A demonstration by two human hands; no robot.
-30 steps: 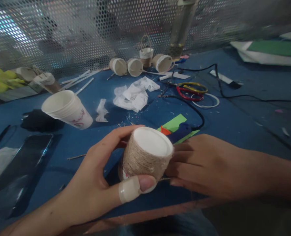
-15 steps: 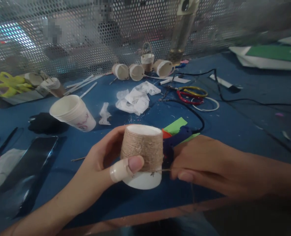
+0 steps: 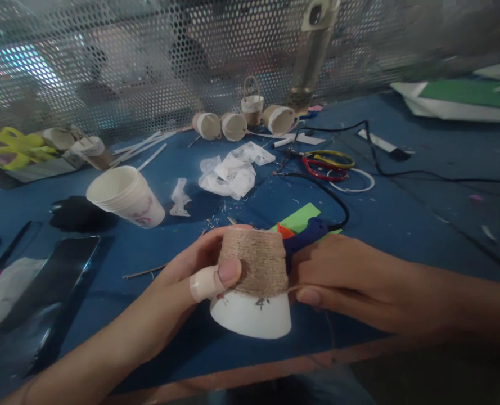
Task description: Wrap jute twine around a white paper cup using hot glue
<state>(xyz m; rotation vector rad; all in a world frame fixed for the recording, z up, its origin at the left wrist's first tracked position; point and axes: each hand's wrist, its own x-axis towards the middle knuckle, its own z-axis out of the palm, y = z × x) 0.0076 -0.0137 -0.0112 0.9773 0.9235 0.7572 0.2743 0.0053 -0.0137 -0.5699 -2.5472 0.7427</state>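
Wrapped around a white paper cup (image 3: 250, 318) is a band of brown twine (image 3: 260, 259); the bare wide end, marked with a dark "4", faces down. My left hand (image 3: 190, 270), a pale bandage on its thumb, grips the cup from the left with the thumb across the twine. At the cup's right side, my right hand (image 3: 342, 275) pinches a twine strand (image 3: 292, 288) that runs from the lower edge of the wrapping. Just behind that hand lies a blue glue gun (image 3: 306, 236) with an orange part, over green paper (image 3: 304, 212).
Stacked paper cups (image 3: 125, 197) lie tilted at left, near a dark phone (image 3: 55, 287). Crumpled white tissue (image 3: 233, 171) is mid-table. Several twine-wrapped cups (image 3: 234, 126) stand along the perforated screen (image 3: 140, 67). Black cable (image 3: 427, 179) and coloured-handled pliers (image 3: 328, 163) lie to the right.
The cup has tilted, its top turning away, so the white inside of the upper end no longer shows and more of the bare lower band does. Both hands keep their hold.
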